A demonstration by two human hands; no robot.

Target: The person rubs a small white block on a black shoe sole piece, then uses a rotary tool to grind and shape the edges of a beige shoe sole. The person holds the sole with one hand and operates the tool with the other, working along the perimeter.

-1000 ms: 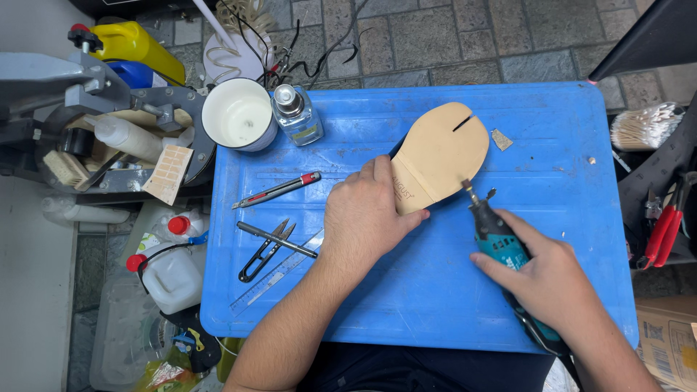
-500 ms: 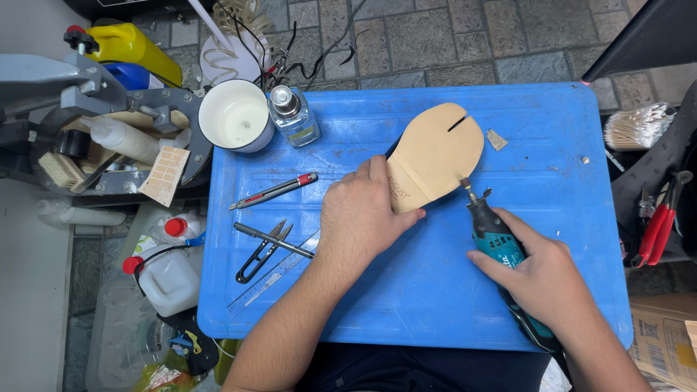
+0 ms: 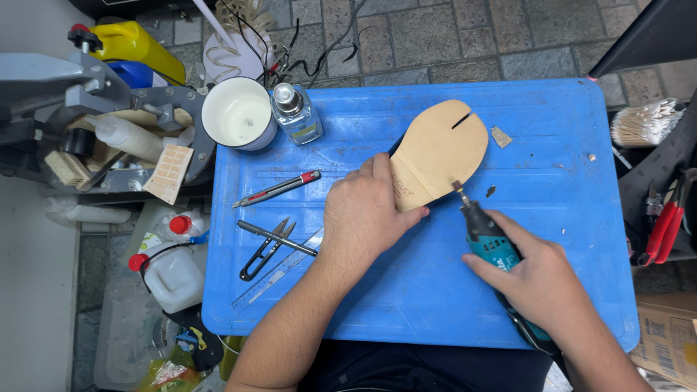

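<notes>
A tan leather shoe sole [image 3: 444,152] lies flat on the blue plastic tabletop [image 3: 552,239], its notched toe end pointing to the far right. My left hand [image 3: 367,210] presses down on the sole's near end, fingers curled over its edge. My right hand [image 3: 541,279] grips a teal rotary tool [image 3: 488,236]. The tool's small bit touches the sole's right edge.
A red utility knife [image 3: 279,187], black thread snips [image 3: 263,250] and a clear ruler [image 3: 279,270] lie left of my left hand. A white cup [image 3: 238,115] and a small clear bottle [image 3: 295,112] stand at the back left. Jugs and a metal clamp stand beside the table's left edge. Red pliers [image 3: 664,225] hang on the right.
My right hand has shifted the rotary tool slightly along the sole's right edge. My left hand stays pressed on the sole.
</notes>
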